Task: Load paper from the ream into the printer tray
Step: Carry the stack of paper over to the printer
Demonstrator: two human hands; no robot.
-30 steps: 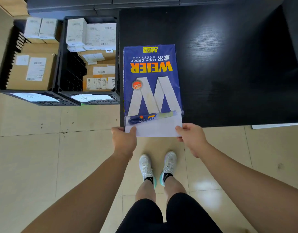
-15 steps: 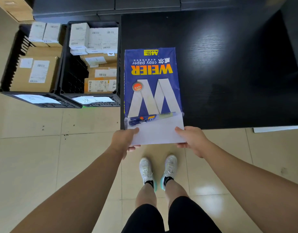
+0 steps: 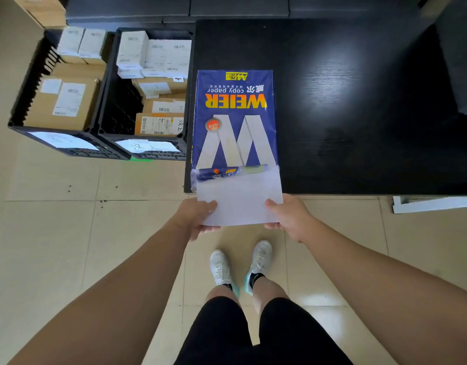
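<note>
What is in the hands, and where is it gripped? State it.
The paper, partly out of the ream. The left hand and right hand pinch its near corners, one each side.

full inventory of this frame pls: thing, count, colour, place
ream: 1, blue wrapper, near left corner of the table, near end open
paper: 1 white stack, sticking out of the ream's open end past the table edge
table: 1, black, upper right
crates: 2, black, on the floor left of the table
boxes: several, brown and white, inside the crates
white object: 1, on the floor under the table's near edge, unclear what
shoes: 2, white, on the floor
left hand: gripping the paper's left corner
right hand: gripping the paper's right corner
</note>
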